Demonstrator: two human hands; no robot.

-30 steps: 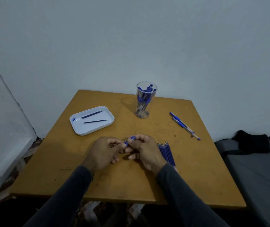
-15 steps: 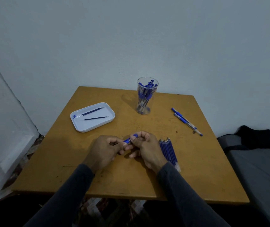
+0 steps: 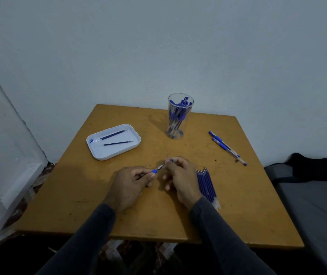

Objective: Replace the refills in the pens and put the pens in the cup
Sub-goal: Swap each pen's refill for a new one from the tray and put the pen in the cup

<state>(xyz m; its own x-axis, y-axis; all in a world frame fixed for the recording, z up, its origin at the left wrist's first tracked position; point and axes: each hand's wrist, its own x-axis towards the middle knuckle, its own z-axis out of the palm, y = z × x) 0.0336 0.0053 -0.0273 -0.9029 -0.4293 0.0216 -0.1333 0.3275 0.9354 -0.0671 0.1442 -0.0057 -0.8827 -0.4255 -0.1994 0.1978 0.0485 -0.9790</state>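
Square ochre wooden table set against a pale blue-grey wall. Left hand, dark grey sleeve: fingers curled round a blue-gripped ballpoint pen, of which only the grip end and metal tip show past the thumb. Right hand, matching sleeve: close beside the left, fingertips pinching a small blue piece just beyond the pen's tip; whether piece and tip touch cannot be told. Both hands held low over the table's middle. Bundle of dark blue pen refills: lying flat on the table, just to the right of the right hand, tips pointing away from the person. Clear plastic cup: upright near the far edge, holding many blue-capped pens. Two blue-capped pens: lying side by side on the table's far right, well apart from the hands. White rounded rectangular tray: on the far left of the table, containing two dark blue refills. Dark grey cushioned seat: to the right of the table, with a black cloth on it.
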